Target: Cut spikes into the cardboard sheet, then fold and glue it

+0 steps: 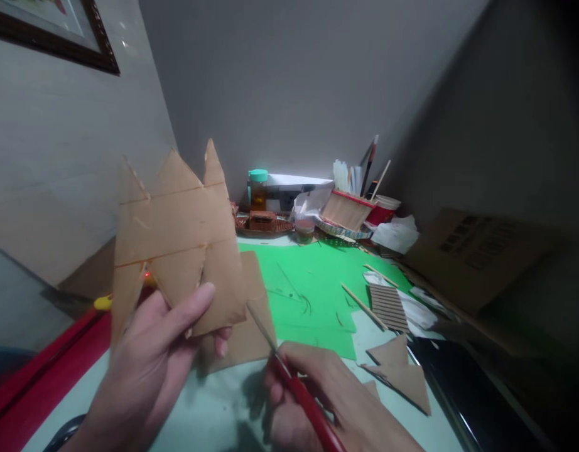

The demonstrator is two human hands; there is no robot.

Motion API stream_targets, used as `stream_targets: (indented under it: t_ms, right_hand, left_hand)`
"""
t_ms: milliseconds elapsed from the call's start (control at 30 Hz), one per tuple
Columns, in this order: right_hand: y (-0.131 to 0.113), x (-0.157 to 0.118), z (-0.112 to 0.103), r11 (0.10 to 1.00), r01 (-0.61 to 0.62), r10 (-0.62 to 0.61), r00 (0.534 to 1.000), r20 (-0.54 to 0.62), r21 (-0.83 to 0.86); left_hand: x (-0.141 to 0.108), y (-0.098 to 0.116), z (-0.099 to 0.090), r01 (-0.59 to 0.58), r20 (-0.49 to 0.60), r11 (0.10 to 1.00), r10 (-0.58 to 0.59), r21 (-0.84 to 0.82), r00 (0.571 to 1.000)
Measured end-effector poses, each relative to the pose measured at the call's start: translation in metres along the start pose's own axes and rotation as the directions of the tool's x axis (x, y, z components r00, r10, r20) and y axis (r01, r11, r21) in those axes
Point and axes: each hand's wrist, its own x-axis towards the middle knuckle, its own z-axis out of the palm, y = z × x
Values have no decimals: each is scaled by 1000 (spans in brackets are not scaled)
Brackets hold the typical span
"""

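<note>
My left hand (152,358) grips a cut piece of cardboard (176,226), thumb on its near face. Pointed flaps rise along the top edge, V-shaped notches split the lower part, and two brownish lines run across it. Low in the middle, my right hand (318,389) is closed round a tool with a red handle and a thin metal blade (313,411). Its tip points up and left, close to the cardboard's lower right edge; whether they touch I cannot tell. Behind the held piece, another flat cardboard sheet (261,295) lies on the table.
A green mat (313,289) covers the middle of the table. Cardboard triangles (412,383), a corrugated piece (387,307) and sticks (362,306) lie on the right beside a black flat object (478,395). Along the back stand a brown model boat (264,224), a teal-lidded jar (258,188) and a wooden holder (348,210).
</note>
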Motion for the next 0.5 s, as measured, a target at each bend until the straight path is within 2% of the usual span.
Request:
stream_targets:
  t_ms: [67,167,300,367,500]
  right_hand:
    - [8,-4,-2,993,109,-111,992,-55,-41]
    - [14,-9,-3,973,229,-230,966,-118,-20]
    - [6,-3,0,988,117,-123,991,-59,-102]
    - [2,1,2,991,61,-65,997,-34,-123]
    - [0,5,4,994,26,-30,999,-33,-107]
  left_hand:
    - [-1,-1,0,-13,12,999,13,50,1000]
    - [-3,-3,-2,45,23,994,-47,98,999]
    - [-4,-6,-3,97,94,991,-106,97,990]
    - [-5,-6,-3,102,86,991,-109,88,990]
    - [-6,-7,-1,131,76,988,-136,77,988]
